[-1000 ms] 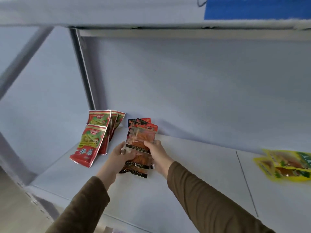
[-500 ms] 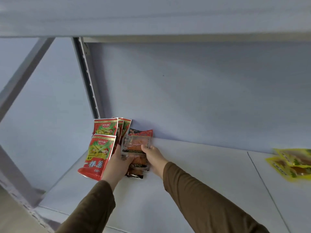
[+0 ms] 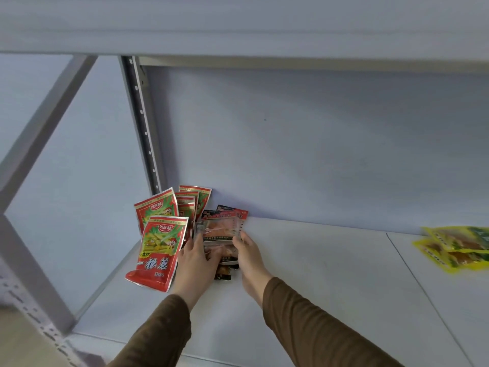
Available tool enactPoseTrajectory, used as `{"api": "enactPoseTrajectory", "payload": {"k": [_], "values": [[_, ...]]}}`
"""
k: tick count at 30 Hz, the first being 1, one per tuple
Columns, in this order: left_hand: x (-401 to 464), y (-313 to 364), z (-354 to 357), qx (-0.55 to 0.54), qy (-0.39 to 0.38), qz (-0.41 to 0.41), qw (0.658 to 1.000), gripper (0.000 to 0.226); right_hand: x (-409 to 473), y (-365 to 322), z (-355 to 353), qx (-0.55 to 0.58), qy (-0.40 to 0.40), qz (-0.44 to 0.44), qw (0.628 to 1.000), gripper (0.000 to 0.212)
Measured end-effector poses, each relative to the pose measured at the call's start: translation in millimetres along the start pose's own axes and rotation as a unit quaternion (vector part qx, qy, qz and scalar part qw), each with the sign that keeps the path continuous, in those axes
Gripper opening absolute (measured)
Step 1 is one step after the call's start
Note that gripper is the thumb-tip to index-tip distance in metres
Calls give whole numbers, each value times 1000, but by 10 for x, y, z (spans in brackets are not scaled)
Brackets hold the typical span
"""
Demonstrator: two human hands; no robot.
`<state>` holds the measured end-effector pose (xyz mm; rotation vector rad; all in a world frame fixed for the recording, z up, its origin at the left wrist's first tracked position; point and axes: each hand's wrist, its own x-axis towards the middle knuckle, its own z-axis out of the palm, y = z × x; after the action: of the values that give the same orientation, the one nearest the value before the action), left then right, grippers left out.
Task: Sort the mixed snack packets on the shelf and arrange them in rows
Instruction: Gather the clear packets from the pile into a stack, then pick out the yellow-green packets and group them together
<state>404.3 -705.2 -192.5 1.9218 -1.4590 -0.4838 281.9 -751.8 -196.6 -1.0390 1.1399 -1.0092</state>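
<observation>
Both hands have pushed the orange packets [image 3: 223,229] deeper, up against the shelf's back wall [image 3: 317,154].
Left hand [image 3: 195,256] and right hand [image 3: 247,251] grip the glossy, flat stack by its sides, fingers curled round it, just beside the red packets [image 3: 158,242] on the shelf [image 3: 317,287]. Slick film could fan apart if the grip loosens. Yellow packets [image 3: 457,247] lie well apart.

One head-worn wide-angle view, looking forward and down into a shelf [image 3: 317,274] bay from close in front; it faces the back wall [image 3: 291,144], with the upper shelf board [image 3: 238,22] overhead and the corner upright [image 3: 140,123] at left.
</observation>
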Motion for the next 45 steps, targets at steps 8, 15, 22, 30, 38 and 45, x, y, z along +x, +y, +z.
{"api": "enactPoseTrajectory", "payload": {"k": [8, 15, 22, 30, 38, 45], "values": [[-70, 108, -27, 75, -19, 47, 996, 71, -122, 22, -212, -38, 39, -32, 998, 55], [-102, 188, 38, 82, -23, 105, 991, 66, -298, -6, -288, -65, 62, -52, 995, 51], [-81, 248, 61, 91, -52, 116, 988, 70, -390, -47, -383, -92, 71, -74, 991, 47], [-140, 450, 131, 113, -51, 161, 979, 67, -531, -123, -693, -227, 97, -135, 960, 45], [-340, 999, 531, 129, -84, 222, 963, 66, -882, -234, -1443, -425, 134, -194, 874, 51], [-781, 1776, 1230, 139, -110, 262, 949, 68, -1358, -394, -2639, -522, 181, -195, 810, 56]]}}
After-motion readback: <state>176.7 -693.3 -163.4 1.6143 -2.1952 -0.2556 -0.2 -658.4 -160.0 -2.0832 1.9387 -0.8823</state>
